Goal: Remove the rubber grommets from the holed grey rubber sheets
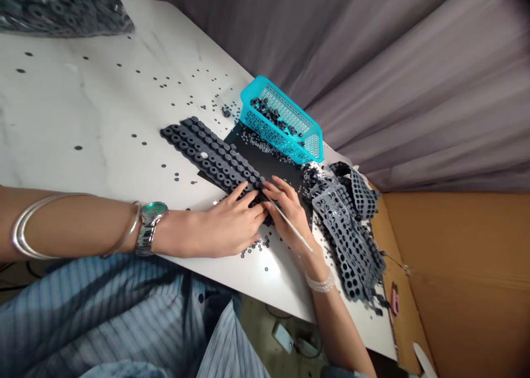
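Observation:
A dark grey rubber sheet (pixel 207 152) with rows of round, ring-like studs lies slantwise on the table, its near end under my fingers. My left hand (pixel 219 226) rests over that end, its fingers bent and gripping the edge. My right hand (pixel 290 215) meets it from the other side. Between its thumb and fingers sits a thin pale stick (pixel 292 227), slanting back over the hand; its tip at the sheet is hidden. Beneath the sheet is a flat black mat (pixel 273 165).
A turquoise basket (pixel 312 146) holds small black rubber pieces. Punched rubber sheets (pixel 343 229) are heaped at the right, beside a cardboard box (pixel 455 256). Small black discs litter the white table (pixel 111 107). A clear bag (pixel 62 8) of black rings lies at the far left.

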`<state>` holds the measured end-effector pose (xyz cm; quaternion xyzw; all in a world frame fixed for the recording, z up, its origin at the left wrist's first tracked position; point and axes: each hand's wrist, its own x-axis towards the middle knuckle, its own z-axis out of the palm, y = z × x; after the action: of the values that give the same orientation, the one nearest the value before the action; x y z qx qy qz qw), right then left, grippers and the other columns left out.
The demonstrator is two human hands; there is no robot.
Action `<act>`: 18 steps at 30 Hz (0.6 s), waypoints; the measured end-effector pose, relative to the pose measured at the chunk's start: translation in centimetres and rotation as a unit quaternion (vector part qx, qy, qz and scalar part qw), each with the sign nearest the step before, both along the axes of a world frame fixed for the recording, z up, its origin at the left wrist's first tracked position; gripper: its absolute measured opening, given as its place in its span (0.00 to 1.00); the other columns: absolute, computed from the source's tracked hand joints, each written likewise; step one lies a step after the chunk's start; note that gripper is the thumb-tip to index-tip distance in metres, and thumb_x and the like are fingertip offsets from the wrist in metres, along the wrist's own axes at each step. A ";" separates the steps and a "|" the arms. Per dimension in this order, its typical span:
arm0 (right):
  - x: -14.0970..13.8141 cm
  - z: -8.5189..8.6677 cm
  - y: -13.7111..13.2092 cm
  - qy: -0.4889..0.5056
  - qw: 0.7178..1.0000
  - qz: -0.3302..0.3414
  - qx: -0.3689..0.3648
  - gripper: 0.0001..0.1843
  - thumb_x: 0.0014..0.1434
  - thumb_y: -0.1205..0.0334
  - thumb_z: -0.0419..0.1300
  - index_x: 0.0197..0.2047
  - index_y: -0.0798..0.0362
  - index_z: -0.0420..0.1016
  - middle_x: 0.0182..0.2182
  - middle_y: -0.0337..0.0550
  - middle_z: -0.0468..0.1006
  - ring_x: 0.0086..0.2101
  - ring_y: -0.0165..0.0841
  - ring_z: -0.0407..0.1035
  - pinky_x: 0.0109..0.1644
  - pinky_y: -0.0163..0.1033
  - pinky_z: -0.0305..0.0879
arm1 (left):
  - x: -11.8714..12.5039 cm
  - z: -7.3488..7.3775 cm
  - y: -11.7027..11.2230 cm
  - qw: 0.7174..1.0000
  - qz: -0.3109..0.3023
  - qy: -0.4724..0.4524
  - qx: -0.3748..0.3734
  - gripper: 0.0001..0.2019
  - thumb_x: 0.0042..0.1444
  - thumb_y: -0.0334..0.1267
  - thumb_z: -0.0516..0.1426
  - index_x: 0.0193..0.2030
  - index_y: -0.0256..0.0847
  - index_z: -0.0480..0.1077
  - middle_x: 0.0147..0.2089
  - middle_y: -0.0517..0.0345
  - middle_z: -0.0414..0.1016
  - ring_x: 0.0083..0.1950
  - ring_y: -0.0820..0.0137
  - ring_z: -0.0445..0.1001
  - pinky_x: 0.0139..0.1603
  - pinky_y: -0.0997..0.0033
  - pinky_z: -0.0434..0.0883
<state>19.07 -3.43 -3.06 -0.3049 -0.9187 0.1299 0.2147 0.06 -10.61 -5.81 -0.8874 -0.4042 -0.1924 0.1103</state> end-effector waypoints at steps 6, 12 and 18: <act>-0.2 -0.6 0.6 -0.025 0.998 0.028 0.059 0.12 0.70 0.62 0.50 0.53 0.51 0.71 0.57 0.53 0.75 0.65 0.41 0.60 0.63 0.53 0.66 | 0.0 0.3 0.2 1.000 -0.009 0.014 0.000 0.17 0.65 0.44 0.52 0.50 0.35 0.75 0.52 0.41 0.78 0.57 0.51 0.72 0.69 0.42 0.52; -0.7 -0.9 0.7 -0.048 0.995 0.038 0.075 0.14 0.71 0.64 0.47 0.54 0.53 0.69 0.57 0.56 0.74 0.65 0.41 0.59 0.62 0.52 0.67 | 0.0 1.0 0.0 0.999 -0.014 0.023 -0.019 0.19 0.67 0.43 0.49 0.53 0.32 0.74 0.56 0.40 0.76 0.59 0.51 0.71 0.67 0.45 0.56; 0.4 0.0 1.9 -0.006 0.992 -0.078 0.102 0.15 0.71 0.60 0.45 0.55 0.52 0.68 0.61 0.57 0.69 0.67 0.41 0.55 0.65 0.56 0.63 | 0.1 0.8 0.0 0.999 -0.010 0.003 -0.034 0.20 0.66 0.43 0.50 0.55 0.32 0.74 0.61 0.40 0.73 0.62 0.50 0.68 0.65 0.46 0.56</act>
<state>19.49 -1.56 -3.03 -0.3530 -0.9020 0.0167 0.2481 0.13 -10.56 -5.03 -0.8950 -0.4017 -0.1769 0.0790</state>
